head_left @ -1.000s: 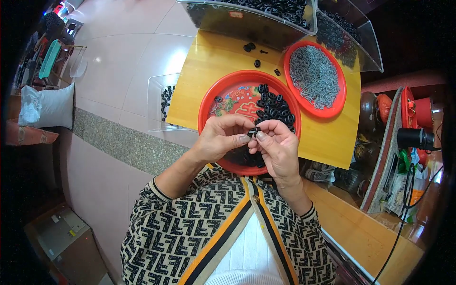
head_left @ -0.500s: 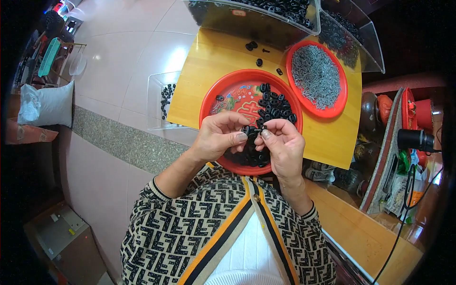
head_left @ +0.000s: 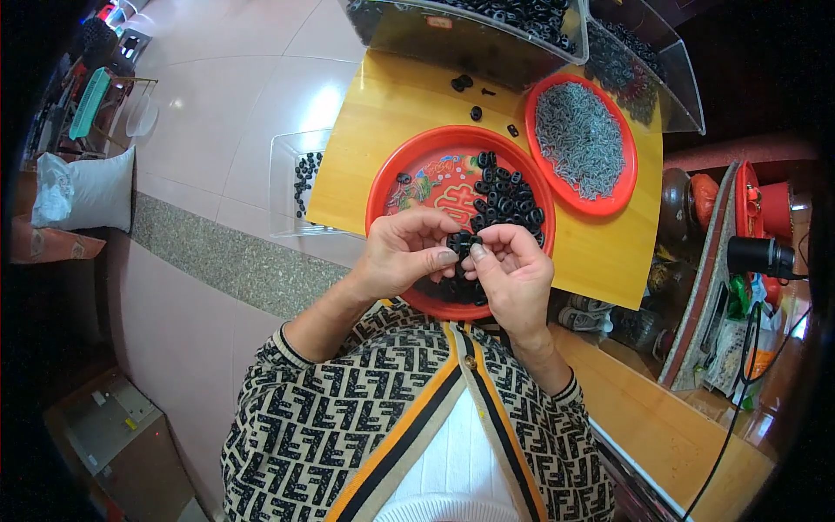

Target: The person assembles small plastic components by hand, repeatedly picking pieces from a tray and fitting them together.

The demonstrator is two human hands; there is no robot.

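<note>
Over the near part of a round red tray (head_left: 376, 193), both my hands meet at a small black plastic part (head_left: 464, 241). My left hand (head_left: 406, 248) pinches it from the left between thumb and fingers. From the other side, my right hand (head_left: 513, 274) has thumb and fingertips closed against the same part; whether a screw is also in them is hidden. Many black plastic parts (head_left: 504, 196) lie heaped in the tray's right half, and more sit under my hands. A smaller red tray (head_left: 631, 187) at the right holds a pile of silvery screws (head_left: 578, 139).
Clear bins (head_left: 461, 43) of black parts stand along the table's far edge. Loose parts (head_left: 476, 113) and a dark screw lie on the yellow tabletop (head_left: 348, 165). Left of it, below, is a clear box (head_left: 283, 187) with black pieces. Cluttered shelving (head_left: 696, 287) stands at the right.
My hands have drawn slightly closer together; the right thumb and fingertips now press against the black part. A thin shaft that showed between the hands is no longer visible.
</note>
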